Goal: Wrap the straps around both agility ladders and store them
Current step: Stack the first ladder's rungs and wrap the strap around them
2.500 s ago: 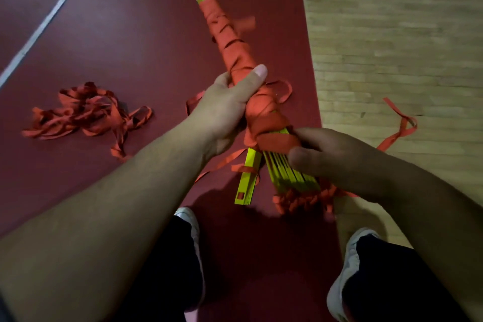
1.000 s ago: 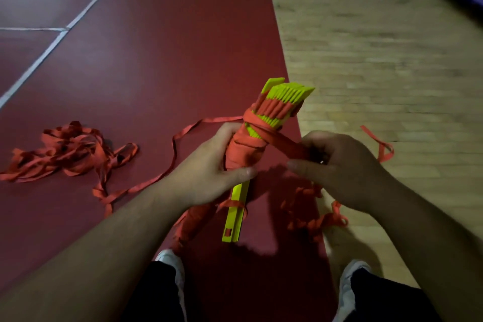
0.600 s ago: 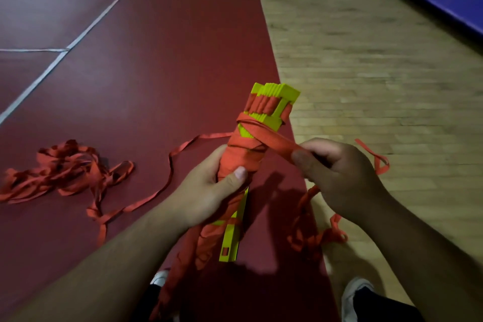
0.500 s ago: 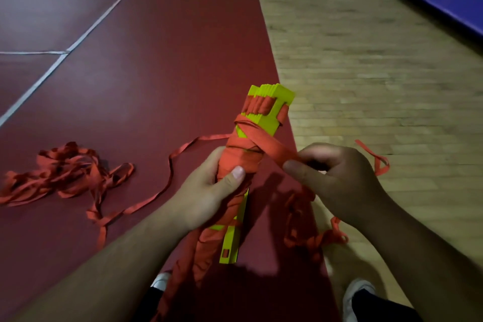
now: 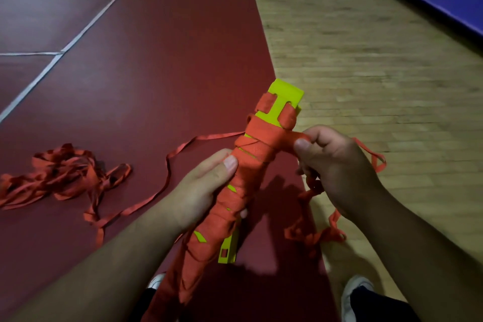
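With the left hand (image 5: 206, 191) clasped round the ladder bundle (image 5: 257, 155) and the right hand (image 5: 337, 165) pinching the strap (image 5: 286, 138), any slack in the pull risked loosening the topmost turns.

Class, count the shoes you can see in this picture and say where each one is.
2. One white shoe peeks out at bottom centre, mostly hidden; the other shoe is at bottom right.
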